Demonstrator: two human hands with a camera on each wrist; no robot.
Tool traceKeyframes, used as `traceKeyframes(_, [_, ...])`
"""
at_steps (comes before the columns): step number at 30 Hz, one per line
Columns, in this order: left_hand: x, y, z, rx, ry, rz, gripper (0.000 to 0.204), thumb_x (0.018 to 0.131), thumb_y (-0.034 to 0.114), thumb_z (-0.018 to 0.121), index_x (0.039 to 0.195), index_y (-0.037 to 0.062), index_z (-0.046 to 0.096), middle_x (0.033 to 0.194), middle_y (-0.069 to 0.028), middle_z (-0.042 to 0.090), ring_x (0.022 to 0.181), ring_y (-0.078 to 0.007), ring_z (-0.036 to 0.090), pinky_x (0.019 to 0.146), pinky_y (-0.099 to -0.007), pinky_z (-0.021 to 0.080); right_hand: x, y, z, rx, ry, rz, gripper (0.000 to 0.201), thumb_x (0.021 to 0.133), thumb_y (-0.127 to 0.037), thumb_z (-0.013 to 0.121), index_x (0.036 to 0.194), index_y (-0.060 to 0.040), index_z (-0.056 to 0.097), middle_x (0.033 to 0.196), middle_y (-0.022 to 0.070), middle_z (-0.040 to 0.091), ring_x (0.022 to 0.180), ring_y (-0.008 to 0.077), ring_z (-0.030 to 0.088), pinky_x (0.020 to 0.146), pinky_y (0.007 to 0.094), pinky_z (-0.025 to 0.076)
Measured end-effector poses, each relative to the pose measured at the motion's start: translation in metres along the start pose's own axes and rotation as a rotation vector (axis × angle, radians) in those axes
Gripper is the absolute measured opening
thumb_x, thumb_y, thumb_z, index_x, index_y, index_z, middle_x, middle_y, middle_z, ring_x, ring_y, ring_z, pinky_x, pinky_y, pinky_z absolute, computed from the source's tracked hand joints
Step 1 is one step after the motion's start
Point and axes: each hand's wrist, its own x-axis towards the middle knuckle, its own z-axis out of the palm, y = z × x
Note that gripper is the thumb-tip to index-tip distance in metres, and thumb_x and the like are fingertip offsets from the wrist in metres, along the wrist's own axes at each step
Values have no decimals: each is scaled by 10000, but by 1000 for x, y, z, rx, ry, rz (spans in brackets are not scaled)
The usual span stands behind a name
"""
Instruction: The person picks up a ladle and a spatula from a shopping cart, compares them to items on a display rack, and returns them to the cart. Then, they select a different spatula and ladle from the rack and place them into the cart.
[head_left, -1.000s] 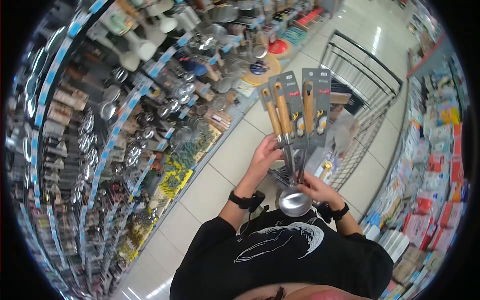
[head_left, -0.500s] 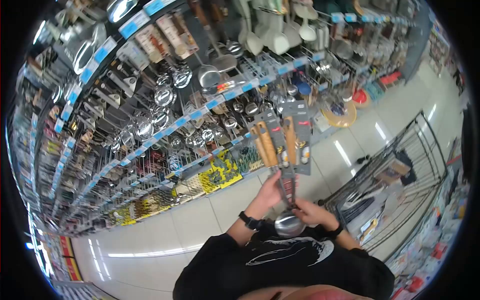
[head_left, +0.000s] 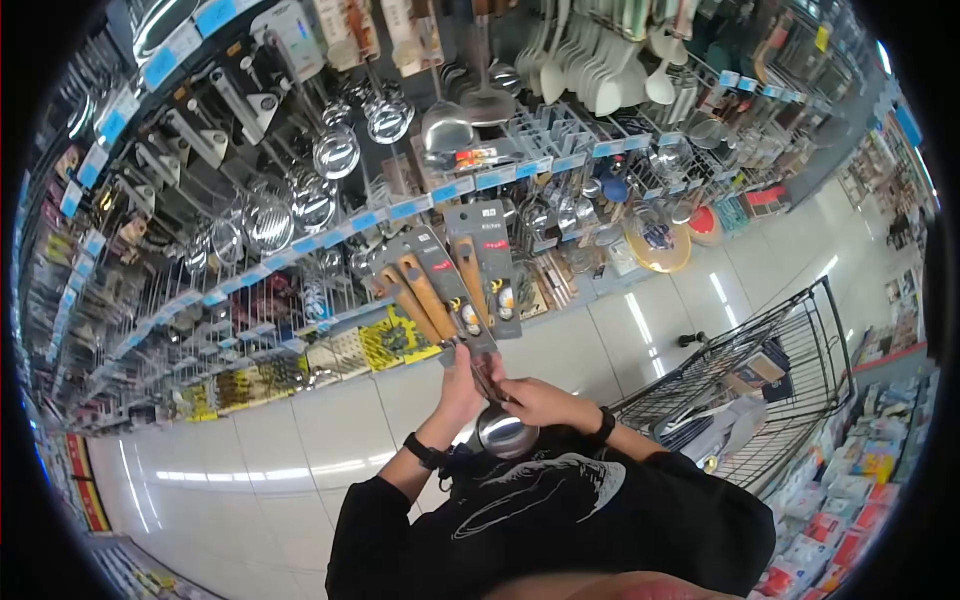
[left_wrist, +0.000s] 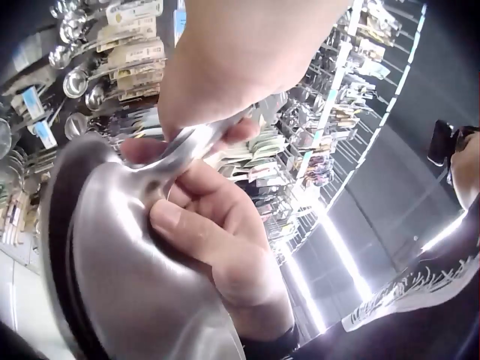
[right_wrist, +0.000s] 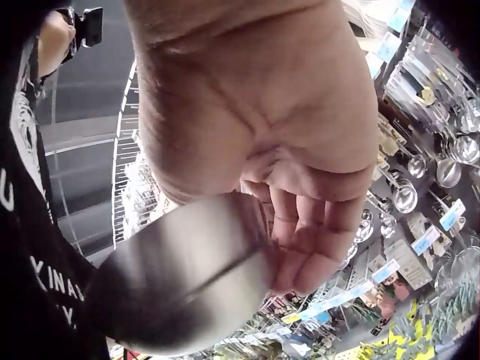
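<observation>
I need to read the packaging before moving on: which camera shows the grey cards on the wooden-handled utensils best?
The head view. It shows all three grey cards fanned above the left hand and right hand, facing the shelves. The left wrist view shows only the steel ladle bowl; the right wrist view shows that bowl and palm, no cards.
</observation>
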Motion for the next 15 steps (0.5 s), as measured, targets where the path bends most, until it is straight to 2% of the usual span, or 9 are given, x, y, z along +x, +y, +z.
traceKeyframes(2, [-2,6,9,-27,115,67,651,885,629,317,920,13,527,755,-54,504,664,-172,477,642,-312,423,13,-5,-10,222,31,-10,288,821,-71,554,1086,26,490,843,210,599,784,379,601,700,413,477])
traceKeyframes(3, [0,12,13,-37,200,133,616,896,602,340,912,11,511,762,-57,493,638,-164,449,613,-306,406,18,-3,-18,225,-11,11,356,827,-57,568,1166,10,482,852,150,629,792,274,636,729,351,492])
traceKeyframes(4, [1,16,16,-37,220,159,616,896,602,340,912,11,511,762,-57,493,638,-164,449,613,-306,406,25,3,-28,224,-33,-14,356,827,-57,568,1166,10,482,852,150,629,792,274,636,729,351,492])
traceKeyframes(6, [8,23,23,-129,228,194,572,911,562,364,897,6,494,765,-60,474,604,-154,401,563,-293,370,38,20,-54,350,-212,-30,420,838,-76,595,1221,-7,438,889,90,636,830,173,620,759,315,488])
traceKeyframes(8, [21,26,26,-113,266,254,593,915,568,345,879,-6,487,746,-59,464,595,-147,393,533,-281,345,53,24,-89,419,-171,5,465,850,-108,623,1253,-9,415,943,65,623,887,124,580,793,286,476])
traceKeyframes(10, [35,20,23,-17,285,291,596,940,547,305,859,-17,482,724,-60,459,588,-144,390,526,-277,327,64,3,-130,662,141,-66,392,867,-114,614,1209,8,466,978,77,612,906,144,580,807,283,475])
traceKeyframes(11, [43,22,31,1,344,292,601,957,529,270,847,-21,485,707,-62,455,580,-142,386,524,-278,316,73,-7,-145,646,169,-75,392,867,-114,614,1209,8,466,978,77,612,906,144,580,807,283,475])
traceKeyframes(13, [60,14,29,188,302,331,580,978,481,229,878,-16,510,676,-58,454,575,-145,392,532,-284,329,93,-20,-168,866,255,-214,334,881,-106,597,1177,7,492,974,60,608,906,132,575,811,275,474])
traceKeyframes(15, [73,14,41,312,335,356,586,980,469,204,915,-14,530,655,-49,465,584,-153,421,547,-287,349,104,-16,-180,862,319,-201,316,886,-96,585,1172,4,496,975,46,605,906,122,570,812,275,471])
